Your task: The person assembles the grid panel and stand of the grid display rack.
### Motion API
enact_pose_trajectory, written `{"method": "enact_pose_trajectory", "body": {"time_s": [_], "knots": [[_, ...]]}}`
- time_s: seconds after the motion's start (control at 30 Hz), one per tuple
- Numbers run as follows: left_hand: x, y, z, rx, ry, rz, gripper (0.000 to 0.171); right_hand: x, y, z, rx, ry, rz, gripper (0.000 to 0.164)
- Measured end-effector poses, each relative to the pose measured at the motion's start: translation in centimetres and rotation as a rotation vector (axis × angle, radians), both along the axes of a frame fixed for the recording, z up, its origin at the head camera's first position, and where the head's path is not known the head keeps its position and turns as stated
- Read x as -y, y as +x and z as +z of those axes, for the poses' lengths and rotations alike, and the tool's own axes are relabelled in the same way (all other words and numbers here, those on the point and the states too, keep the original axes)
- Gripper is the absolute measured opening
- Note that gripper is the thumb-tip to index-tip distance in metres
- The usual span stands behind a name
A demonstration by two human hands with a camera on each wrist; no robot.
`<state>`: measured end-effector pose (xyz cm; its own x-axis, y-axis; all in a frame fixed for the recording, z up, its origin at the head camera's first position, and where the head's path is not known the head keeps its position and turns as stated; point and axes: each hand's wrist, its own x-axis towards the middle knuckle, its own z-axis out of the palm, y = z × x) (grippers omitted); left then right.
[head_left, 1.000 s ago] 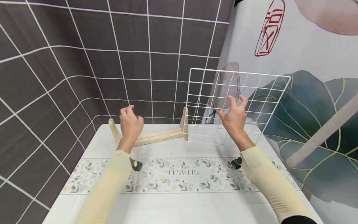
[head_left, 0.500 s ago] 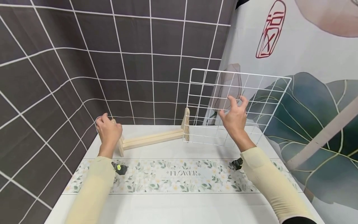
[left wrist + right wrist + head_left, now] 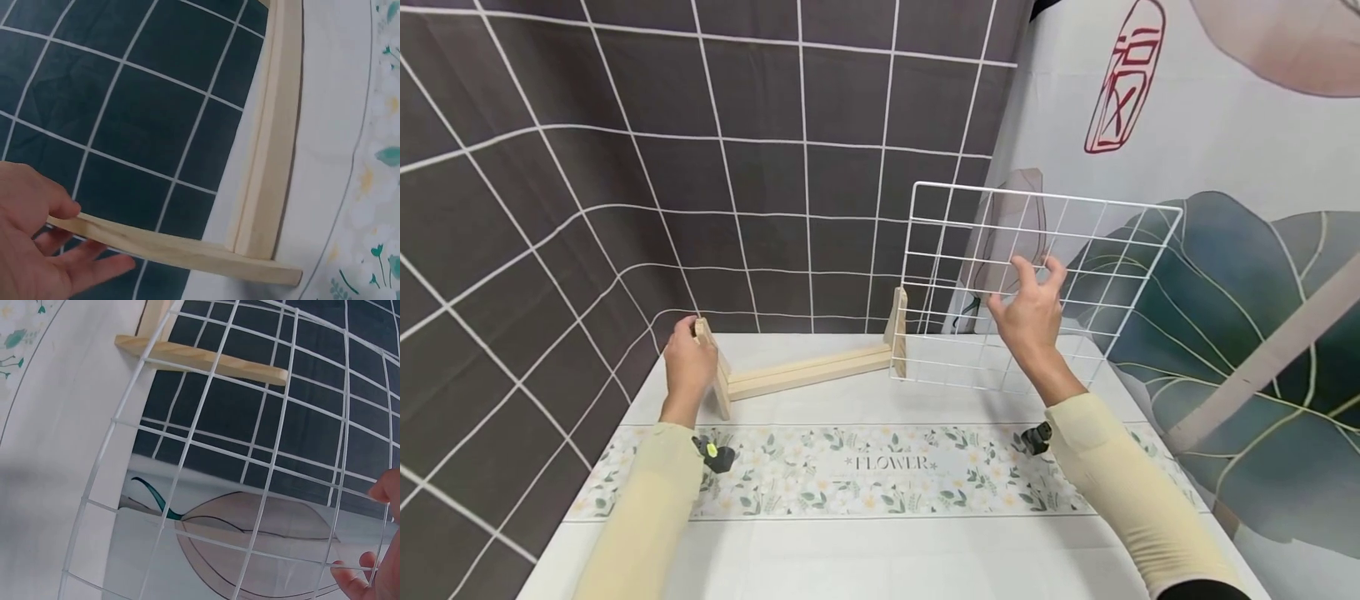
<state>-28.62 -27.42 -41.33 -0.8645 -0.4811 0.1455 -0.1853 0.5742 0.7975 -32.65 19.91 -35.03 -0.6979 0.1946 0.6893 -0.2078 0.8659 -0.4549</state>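
Observation:
My left hand (image 3: 691,367) is at the upper end of the left upright of a pale wooden stand (image 3: 812,373). In the left wrist view, the thumb lies on one side of that upright (image 3: 175,247) and the fingers pass under the other. A rail joins it to the right upright (image 3: 898,333), which stands behind the lower left corner of a white wire grid panel (image 3: 1045,196). My right hand (image 3: 1028,321) holds the panel tilted up near its middle. Spread fingers and thumb catch its wires, as the right wrist view also shows at the fingertips (image 3: 353,581).
A white table with a floral strip (image 3: 891,483) marked FLOWER lies beneath. Behind it hangs a dark cloth with white grid lines (image 3: 842,175). At the right is a white cloth printed with large leaves (image 3: 1210,292). Dark cameras sit at both wrists.
My left hand has moved left, away from the rail, and come down onto the left upright, taking hold of it. My right hand and the wire grid panel have stayed in place.

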Motion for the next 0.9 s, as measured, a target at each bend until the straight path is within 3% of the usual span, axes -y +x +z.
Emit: {"method": "enact_pose_trajectory", "body": {"time_s": [0.43, 0.9], "knots": [[0.4, 0.0, -0.7, -0.083, -0.056, 0.005, 0.058, 0.0, 0.0, -0.1, 0.010, 0.003, -0.007, 0.060], [-0.8, -1.1, -1.1, -0.075, -0.058, -0.044, 0.057, -0.3, -0.1, -0.1, 0.005, 0.004, -0.001, 0.059]]}}
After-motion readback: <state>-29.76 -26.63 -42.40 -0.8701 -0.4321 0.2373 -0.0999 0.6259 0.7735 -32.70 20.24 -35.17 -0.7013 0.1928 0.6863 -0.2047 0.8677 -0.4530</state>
